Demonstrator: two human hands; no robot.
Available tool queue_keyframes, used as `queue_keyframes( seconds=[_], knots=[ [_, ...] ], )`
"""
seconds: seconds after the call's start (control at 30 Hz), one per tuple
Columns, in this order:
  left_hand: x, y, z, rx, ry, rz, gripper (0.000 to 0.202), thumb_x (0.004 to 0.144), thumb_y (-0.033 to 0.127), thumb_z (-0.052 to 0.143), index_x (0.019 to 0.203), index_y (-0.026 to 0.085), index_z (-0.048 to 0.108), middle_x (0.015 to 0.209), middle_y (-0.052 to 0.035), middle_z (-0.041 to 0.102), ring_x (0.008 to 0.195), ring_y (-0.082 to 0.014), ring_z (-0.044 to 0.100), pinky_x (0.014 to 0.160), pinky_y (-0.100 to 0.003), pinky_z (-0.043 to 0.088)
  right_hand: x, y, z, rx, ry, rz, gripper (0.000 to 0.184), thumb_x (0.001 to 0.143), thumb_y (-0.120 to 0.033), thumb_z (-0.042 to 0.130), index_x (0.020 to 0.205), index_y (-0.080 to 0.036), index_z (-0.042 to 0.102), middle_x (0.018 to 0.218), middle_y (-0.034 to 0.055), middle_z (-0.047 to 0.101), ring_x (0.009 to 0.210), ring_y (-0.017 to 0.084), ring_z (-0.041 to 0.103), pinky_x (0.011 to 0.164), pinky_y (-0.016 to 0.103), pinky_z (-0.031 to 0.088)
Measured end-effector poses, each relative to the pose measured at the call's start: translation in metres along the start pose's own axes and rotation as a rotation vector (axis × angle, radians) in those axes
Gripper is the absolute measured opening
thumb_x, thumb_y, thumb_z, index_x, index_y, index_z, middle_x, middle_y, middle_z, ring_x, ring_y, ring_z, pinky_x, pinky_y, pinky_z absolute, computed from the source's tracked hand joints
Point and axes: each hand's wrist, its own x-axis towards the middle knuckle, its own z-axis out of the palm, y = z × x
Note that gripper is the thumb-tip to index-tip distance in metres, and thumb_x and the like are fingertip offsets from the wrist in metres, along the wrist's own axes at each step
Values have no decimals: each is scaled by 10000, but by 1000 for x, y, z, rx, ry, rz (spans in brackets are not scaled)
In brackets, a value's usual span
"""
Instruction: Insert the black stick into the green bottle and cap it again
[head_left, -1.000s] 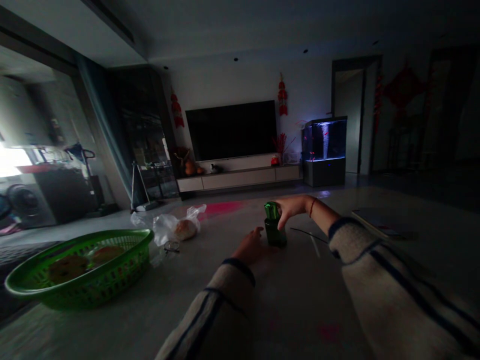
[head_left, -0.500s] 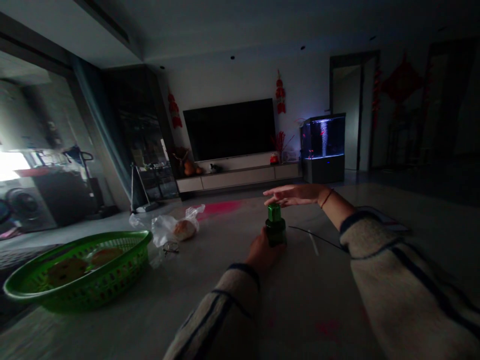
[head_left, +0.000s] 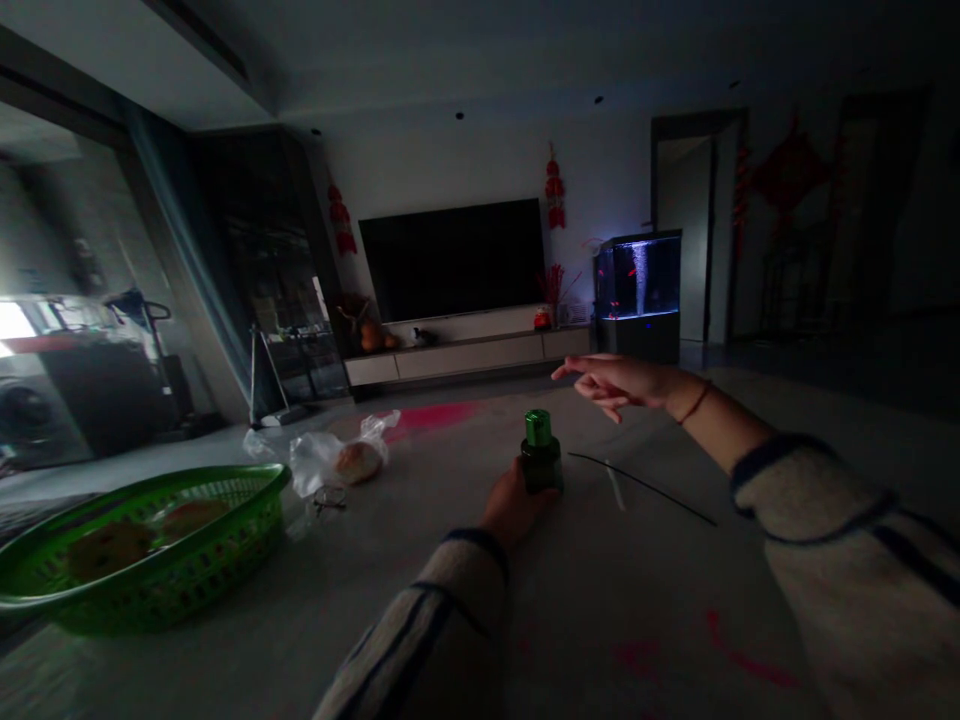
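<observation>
A dark green bottle (head_left: 541,465) with a shiny green cap (head_left: 538,428) stands upright on the table (head_left: 600,590). My left hand (head_left: 517,505) is wrapped round its lower part from the left. Above and to the right of the cap, apart from it, my right hand (head_left: 616,383) hangs in the air with its fingers spread and nothing in them. On the table right of the bottle lie a thin dark stick (head_left: 645,487) and a short pale strip (head_left: 615,485).
At the left stands a green plastic basket (head_left: 247,530) with round, bread-like items inside. Between it and the bottle are a clear plastic bag (head_left: 311,460), a bread roll (head_left: 358,462) and a small wiry object (head_left: 330,500). A lit fish tank (head_left: 637,280) stands beyond the table.
My right hand has lifted off the cap and moved right, its fingers now more apart. My left hand stays on the bottle. The whole view has shifted slightly.
</observation>
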Motion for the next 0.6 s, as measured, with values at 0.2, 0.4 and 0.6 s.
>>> queue_keyframes(
  seconds=[0.2, 0.4, 0.6],
  knots=[
    [0, 4, -1, 7, 20, 3, 605, 679, 393, 615, 1183, 165, 370, 1132, -110, 573, 1021, -229, 547, 850, -322, 433, 15, 12, 17, -8, 98, 0, 655, 846, -442, 444, 1376, -211, 136, 1391, 145, 296, 1091, 190, 515, 950, 328, 389],
    [-1, 6, -3, 8, 15, 3, 617, 682, 372, 622, 1202, 164, 362, 1133, -115, 575, 1025, -232, 546, 866, -334, 429, 11, 4, 13, 30, 79, 77, 710, 824, -586, 328, 1385, -247, 54, 1328, 173, 390, 677, 147, 617, 594, 304, 526],
    [-1, 8, -4, 19, 6, -5, 583, 694, 361, 620, 1179, 149, 375, 1128, -118, 573, 1015, -236, 549, 847, -333, 437, 28, 14, 21, -103, 445, -5, 736, 842, -482, 407, 1392, -186, 16, 1368, 187, 321, 862, 162, 600, 705, 267, 491]
  ],
)
